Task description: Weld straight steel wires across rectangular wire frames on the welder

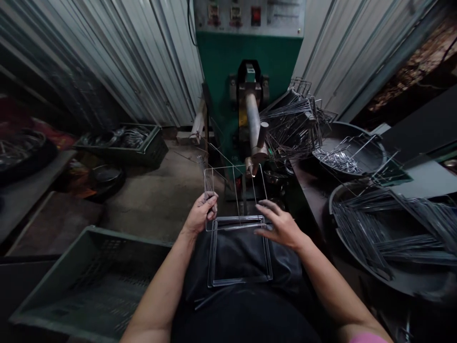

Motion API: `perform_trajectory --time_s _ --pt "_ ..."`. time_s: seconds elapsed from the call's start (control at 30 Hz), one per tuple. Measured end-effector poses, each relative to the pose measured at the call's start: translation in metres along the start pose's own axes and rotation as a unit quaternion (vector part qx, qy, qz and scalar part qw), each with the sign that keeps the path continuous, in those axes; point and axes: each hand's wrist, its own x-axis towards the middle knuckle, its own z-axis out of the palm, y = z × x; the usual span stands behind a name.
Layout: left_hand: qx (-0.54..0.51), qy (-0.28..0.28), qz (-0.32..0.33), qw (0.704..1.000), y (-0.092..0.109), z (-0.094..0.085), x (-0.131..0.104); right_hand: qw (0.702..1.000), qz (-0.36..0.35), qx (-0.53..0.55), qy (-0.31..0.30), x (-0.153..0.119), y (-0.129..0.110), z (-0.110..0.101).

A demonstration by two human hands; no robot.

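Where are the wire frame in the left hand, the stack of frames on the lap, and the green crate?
wire frame [233, 190], head view, upright middle wire
stack of frames [266, 247], head view, right side
green crate [89, 233], head view, far rim

A metal workshop: corrugated steel walls [143, 62] behind a green welding machine [250, 62], bent wire piles [392, 228] to its right.

Both forearms are bare from the wrists back to the lower edge of the picture. The left hand [202, 213] and the right hand [282, 226] wear no gloves, rings or watch. At about five o'clock, at the bottom edge, a pink sleeve [366, 337] shows on the right upper arm. A dark, slightly shiny apron [237, 255] covers the lap at six o'clock.
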Motion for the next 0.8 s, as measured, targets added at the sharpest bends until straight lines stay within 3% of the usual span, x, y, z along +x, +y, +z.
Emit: perform_trajectory --time_s 0.07,0.13,0.23,0.3,0.4,0.6,0.8 --pt "-0.003 0.004 0.005 1.000 0.004 0.002 0.011 0.985 0.068 0.059 0.149 0.005 0.009 -0.003" --pt "-0.004 0.006 0.010 1.000 0.007 0.003 0.021 0.946 0.178 0.146 0.229 0.014 0.019 -0.001" --pt "-0.005 0.013 0.022 1.000 0.012 0.003 0.034 0.888 0.297 0.308 0.168 0.037 0.035 0.005" --pt "-0.001 0.012 0.029 0.999 0.015 0.001 0.042 0.857 0.322 0.380 0.134 0.055 0.045 0.007" --pt "0.002 0.001 0.029 1.000 0.020 -0.001 0.053 0.836 0.335 0.413 0.139 0.083 0.055 0.003" --pt "-0.001 0.003 0.031 1.000 0.030 -0.001 0.077 0.854 0.338 0.390 0.065 0.127 0.067 -0.006" --pt "-0.004 0.005 0.028 1.000 0.037 0.002 0.095 0.879 0.289 0.375 0.059 0.156 0.066 -0.003"
